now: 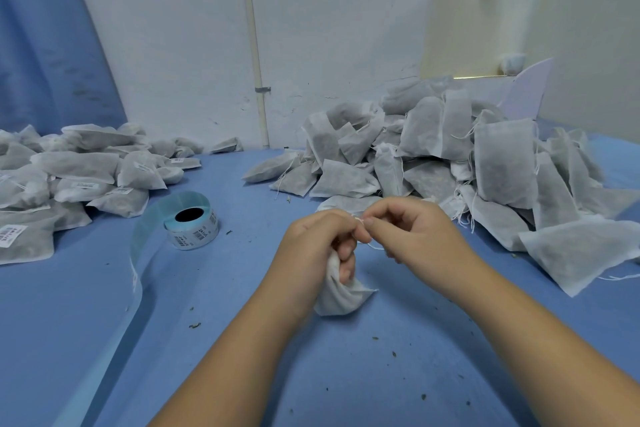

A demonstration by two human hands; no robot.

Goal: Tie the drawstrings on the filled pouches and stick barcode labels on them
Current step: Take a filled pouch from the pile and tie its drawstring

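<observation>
Barcode stickers show on the label roll point(192, 230) and on the left pouches point(12, 235); no print is legible.

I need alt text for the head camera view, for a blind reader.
The left hand grips a white pouch while the right hand pinches its drawstring, at a blue table. A label roll lies to the left.

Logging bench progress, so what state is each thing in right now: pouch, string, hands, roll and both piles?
Pouch: filled, neck bunched, no label showing.
Drawstring: pinched between both hands' fingertips, knot unclear.
Left hand: grips the pouch's neck.
Right hand: pinches the drawstring.
Label roll: partly unwound, liner trailing.
Left pile: labelled.
Right pile: no labels showing, strings loose.
</observation>
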